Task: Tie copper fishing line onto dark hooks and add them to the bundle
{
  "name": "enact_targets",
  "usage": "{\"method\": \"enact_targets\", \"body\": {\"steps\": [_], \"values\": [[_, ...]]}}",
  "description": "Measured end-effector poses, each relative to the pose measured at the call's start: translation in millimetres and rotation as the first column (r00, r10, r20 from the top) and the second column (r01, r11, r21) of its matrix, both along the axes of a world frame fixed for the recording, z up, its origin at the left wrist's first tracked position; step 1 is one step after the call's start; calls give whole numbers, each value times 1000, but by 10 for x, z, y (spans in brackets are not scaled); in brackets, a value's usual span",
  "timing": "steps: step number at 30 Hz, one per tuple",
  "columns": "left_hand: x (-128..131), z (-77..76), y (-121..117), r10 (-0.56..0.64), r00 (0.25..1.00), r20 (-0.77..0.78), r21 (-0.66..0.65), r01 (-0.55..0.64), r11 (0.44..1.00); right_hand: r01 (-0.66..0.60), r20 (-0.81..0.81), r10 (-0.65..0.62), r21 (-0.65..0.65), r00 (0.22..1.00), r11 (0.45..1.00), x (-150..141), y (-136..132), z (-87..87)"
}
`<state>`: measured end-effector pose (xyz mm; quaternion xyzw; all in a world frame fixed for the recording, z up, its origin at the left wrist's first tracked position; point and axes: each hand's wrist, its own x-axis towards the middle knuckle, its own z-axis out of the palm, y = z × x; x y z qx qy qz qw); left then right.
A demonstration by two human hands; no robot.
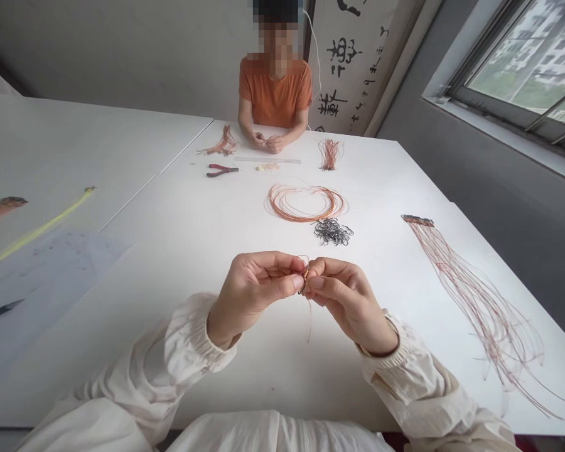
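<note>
Pinching in the head view, the left hand (257, 284) and the right hand (348, 295), both curled nearly closed, hold 1 thin line (309, 323) – it hangs between them, above the bench (273, 376). Beyond lies 1 dark pile (333, 233), touching 1 orange coil (294, 217).

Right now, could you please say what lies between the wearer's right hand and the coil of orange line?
In the head view, a heap of dark metal hooks lies between the right hand and the coil.
</note>
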<state>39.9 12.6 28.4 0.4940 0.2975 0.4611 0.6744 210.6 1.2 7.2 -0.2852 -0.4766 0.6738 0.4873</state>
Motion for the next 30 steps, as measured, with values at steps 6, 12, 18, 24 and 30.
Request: {"method": "enact_targets", "body": {"steps": [6, 12, 18, 24, 30], "values": [[-6, 14, -3, 25, 999, -25, 5, -25, 1000, 115, 53, -120, 89, 991, 989, -19, -13, 3], [-15, 12, 1, 26, 997, -70, 1, -26, 1000, 191, 207, -260, 301, 943, 934, -6, -53, 68], [-15, 13, 9, 60, 997, -39, -15, -61, 998, 178, 283, -318, 427, 905, 887, -35, -89, 19], [-31, 14, 20, 15, 998, -59, -48, -18, 999, 251, 256, -480, 600, 839, 760, 50, -41, 89], [-43, 17, 47, -102, 994, -51, -111, 96, 989, -44, 421, -247, 572, 873, 819, 256, 110, 179]]}}
